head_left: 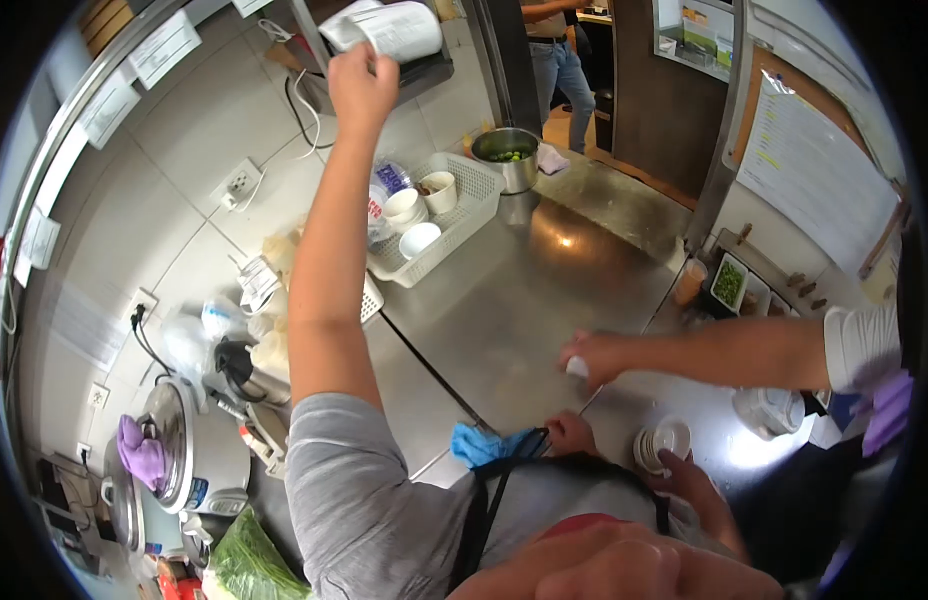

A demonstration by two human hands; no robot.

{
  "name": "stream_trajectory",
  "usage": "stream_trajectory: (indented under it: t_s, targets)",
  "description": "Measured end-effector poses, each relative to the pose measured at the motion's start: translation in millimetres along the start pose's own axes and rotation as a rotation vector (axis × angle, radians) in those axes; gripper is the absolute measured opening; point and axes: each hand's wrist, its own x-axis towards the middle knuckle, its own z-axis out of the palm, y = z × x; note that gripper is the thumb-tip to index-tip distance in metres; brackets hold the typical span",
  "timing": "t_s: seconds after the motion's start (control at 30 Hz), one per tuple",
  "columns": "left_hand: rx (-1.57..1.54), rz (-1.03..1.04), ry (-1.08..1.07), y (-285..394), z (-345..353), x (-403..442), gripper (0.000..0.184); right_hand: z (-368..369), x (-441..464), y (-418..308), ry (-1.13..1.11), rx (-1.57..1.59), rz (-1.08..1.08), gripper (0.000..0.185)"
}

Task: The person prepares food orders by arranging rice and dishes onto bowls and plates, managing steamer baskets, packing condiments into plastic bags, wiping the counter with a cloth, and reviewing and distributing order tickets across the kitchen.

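My left hand (359, 85) is raised high at the wall, its fingers closed on the near edge of a white, rounded thing with faint print (404, 32). That thing lies tilted on a dark metal shelf (424, 75). Low at my waist, my right hand (571, 435) is closed at the counter edge beside a dark strip and a blue cloth (476, 445); what its fingers hold is hidden. From the right, a co-worker's hand (599, 357) reaches over the counter with a small white object (578, 367). Another hand, apparently the co-worker's, holds stacked white bowls (648, 452).
On the steel counter (554, 260) stand a plastic basket (454, 230) with white cups and a steel pot (506, 160) holding green items. At left are a large cooker (209, 460) and bagged greens (254, 555). A tray of chopped greens (729, 282) sits at right.
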Motion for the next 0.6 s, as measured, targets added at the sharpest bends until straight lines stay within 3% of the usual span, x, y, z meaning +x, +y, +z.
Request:
stream_trajectory:
  t_s: [0.07,0.17,0.23,0.3,0.4,0.5,0.6]
  targets:
    - [-0.097,0.108,-0.073,31,-36,-26,0.015,18,6,6,0.090,0.258,0.080,0.033]
    - [-0.263,0.171,-0.257,63,-81,-64,0.013,-58,36,-139,0.163,0.807,-0.009,0.042]
    - [-0.349,0.159,-0.444,81,-109,-92,0.012,-93,55,-193,0.132,0.846,-0.239,0.048]
    - [-0.468,0.270,-0.552,92,-134,-117,0.013,-113,62,-244,0.024,0.963,-0.273,0.056]
    - [-0.455,0.351,-0.815,103,-174,-145,0.015,-105,70,-283,-0.158,0.931,-0.065,0.053]
    - [-0.452,0.402,-0.981,96,-204,-171,0.016,-70,78,-289,-0.172,0.861,0.143,0.041]
    - [-0.367,0.493,-1.134,87,-233,-188,0.015,-30,91,-277,-0.155,0.866,0.101,0.024]
